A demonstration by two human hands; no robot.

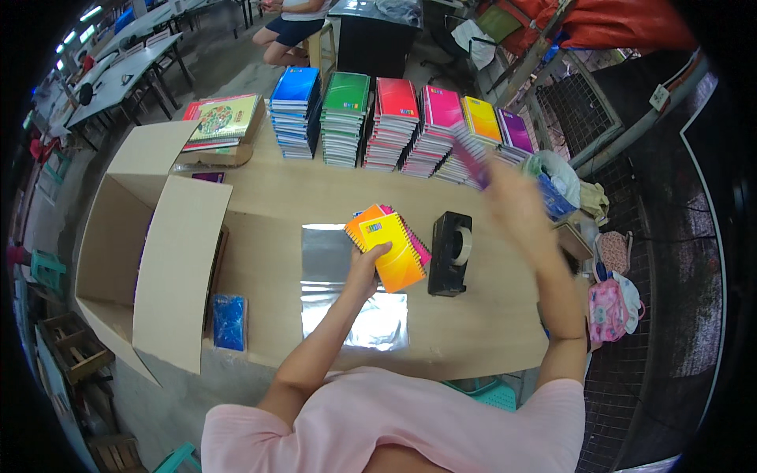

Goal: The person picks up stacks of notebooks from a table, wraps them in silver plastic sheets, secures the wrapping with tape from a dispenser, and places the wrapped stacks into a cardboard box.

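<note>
Head view: the left hand [364, 272] is closed on a fan of small notebooks [394, 244] over the silver sheet [325, 256]; the top yellow notebook [404, 268] has its long axis slanting, far end to left, near end to right. The right hand [511, 195], blurred, grips a purple notebook [471, 160] pointing away and leftward; its exact finger spread I cannot tell. The black tape dispenser [445, 264] is near the fan, and farther stand notebook stacks [344, 118].

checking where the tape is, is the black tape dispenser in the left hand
No, the black tape dispenser sits on the table, while the left hand holds several spiral notebooks.
</note>
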